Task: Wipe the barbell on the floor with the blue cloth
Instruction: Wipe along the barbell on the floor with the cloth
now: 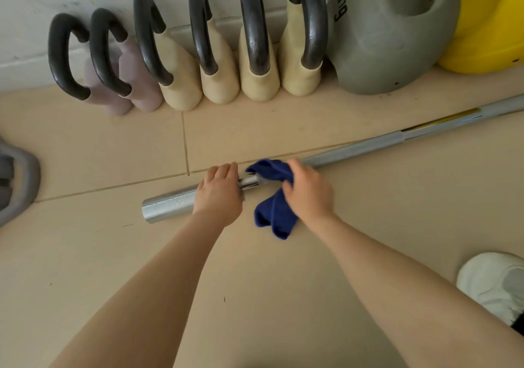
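Left hand (219, 194) grips barbell (167, 207); right hand (307, 193) holds blue cloth (273, 211) on it

"6LB" in dark raised characters, on grey kettlebell (391, 41), seen rotated

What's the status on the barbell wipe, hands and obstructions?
Left hand grips barbell near its sleeve end. Right hand holds blue cloth wrapped on the shaft. Kettlebells line the wall, apart from the bar; nothing blocking.

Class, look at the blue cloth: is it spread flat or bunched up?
Bunched up. The blue cloth is gathered in the right hand, draped over the barbell, with loose folds hanging down to the floor.
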